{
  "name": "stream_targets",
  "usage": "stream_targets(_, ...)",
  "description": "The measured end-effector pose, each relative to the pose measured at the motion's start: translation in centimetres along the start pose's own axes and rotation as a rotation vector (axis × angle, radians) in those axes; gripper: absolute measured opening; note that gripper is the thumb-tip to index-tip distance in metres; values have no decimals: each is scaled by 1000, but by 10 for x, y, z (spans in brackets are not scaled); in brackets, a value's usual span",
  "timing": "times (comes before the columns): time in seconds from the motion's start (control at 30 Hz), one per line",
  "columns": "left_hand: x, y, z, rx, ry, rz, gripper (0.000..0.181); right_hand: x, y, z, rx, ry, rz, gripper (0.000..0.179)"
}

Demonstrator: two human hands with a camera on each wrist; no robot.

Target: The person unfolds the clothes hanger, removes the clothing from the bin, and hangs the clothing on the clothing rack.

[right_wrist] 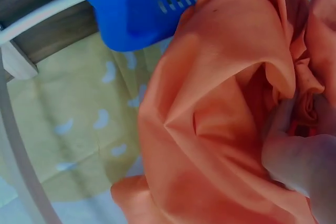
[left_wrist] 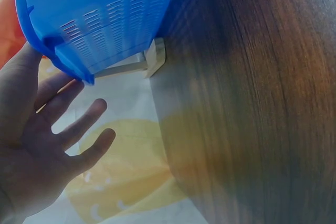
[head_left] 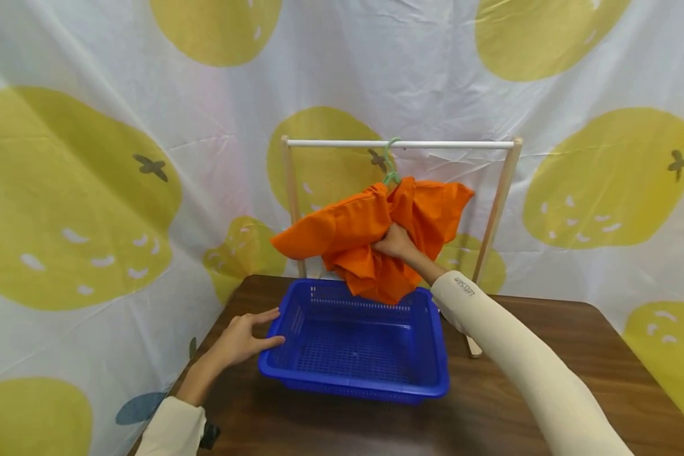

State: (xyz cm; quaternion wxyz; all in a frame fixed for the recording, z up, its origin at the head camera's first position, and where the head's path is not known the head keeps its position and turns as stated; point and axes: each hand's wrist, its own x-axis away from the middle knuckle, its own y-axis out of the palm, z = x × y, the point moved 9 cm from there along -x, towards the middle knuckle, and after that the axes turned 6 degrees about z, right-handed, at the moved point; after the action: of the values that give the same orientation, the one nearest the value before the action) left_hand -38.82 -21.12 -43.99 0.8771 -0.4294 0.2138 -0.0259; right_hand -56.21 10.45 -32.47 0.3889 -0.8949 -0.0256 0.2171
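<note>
An orange shirt hangs bunched up on a light green hanger, whose hook goes over the white bar of a small rack. My right hand grips the gathered cloth at the middle of the shirt. In the right wrist view, folds of the shirt partly hide the fingers of that hand. Beneath the shirt stands a blue plastic basket on the table. My left hand is at its left rim, with fingers spread and fairly straight. The left wrist view shows that hand touching the rim.
The rack has a white crossbar and wooden legs on the brown table behind the basket. A curtain with yellow fruit prints hangs behind and to the left.
</note>
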Motion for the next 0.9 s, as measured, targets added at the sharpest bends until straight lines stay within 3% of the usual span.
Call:
stream_targets(0.33,2,1,4,-11,15,3,65,-28,-7,15,-96,-28,164,63)
stream_targets(0.4,2,4,5,-9,21,-1,64,-27,-9,19,-72,-34,195,57)
stream_targets(0.5,2,5,6,0,20,-3,64,-24,-5,28,-4,-41,209,35)
stream_targets(0.57,2,3,6,4,23,0,64,-20,3,32,54,-46,186,22)
stream_targets(0.67,1,1,5,1,27,8,64,-13,23,38,120,-54,83,12)
stream_targets(0.9,0,-4,1,-31,32,-5,65,11,65,44,300,49,-156,25)
